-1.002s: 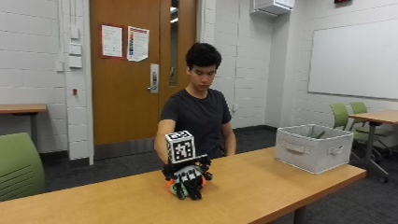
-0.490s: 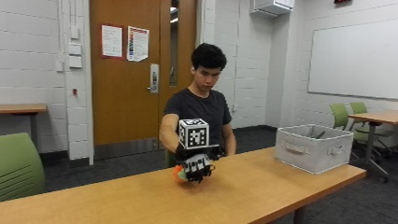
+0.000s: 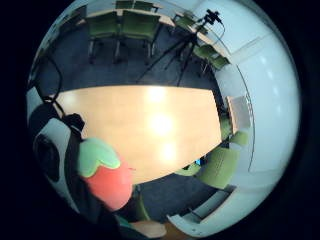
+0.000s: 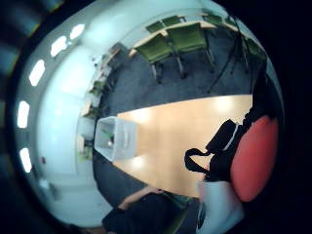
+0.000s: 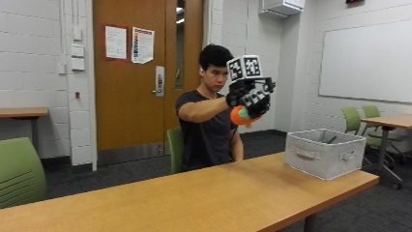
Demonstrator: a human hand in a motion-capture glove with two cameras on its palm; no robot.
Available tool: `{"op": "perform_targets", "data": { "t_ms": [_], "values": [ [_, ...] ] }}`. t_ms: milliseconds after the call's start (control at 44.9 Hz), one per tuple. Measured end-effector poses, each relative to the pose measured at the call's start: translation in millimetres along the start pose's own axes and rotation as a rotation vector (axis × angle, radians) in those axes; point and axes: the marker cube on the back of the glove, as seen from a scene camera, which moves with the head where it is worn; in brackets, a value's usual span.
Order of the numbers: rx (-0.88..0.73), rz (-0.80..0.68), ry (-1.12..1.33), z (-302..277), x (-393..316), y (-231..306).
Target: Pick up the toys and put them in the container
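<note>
Strawberry toy (image 5: pixel 239 116) clasped in raised gloved right hand's grip (image 5: pixel 252 95), arm outstretched, high above table (image 5: pixel 193 195)

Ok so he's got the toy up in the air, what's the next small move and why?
Probably carry it sideways toward the container. The gloved right hand grips the orange toy high above the table, while the container sits off at the table's end, not under the hand.

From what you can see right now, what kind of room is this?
Probably a classroom or meeting room: a large whiteboard on the wall, long wooden tables with green chairs, painted block walls and a wooden door carrying posted notices.
</note>
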Motion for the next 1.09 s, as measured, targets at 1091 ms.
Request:
{"op": "perform_targets", "data": {
  "t_ms": [1091],
  "values": [
    [-0.122, -0.583, -0.208, 36.2, -543.8, 15.9]
  ]
}}
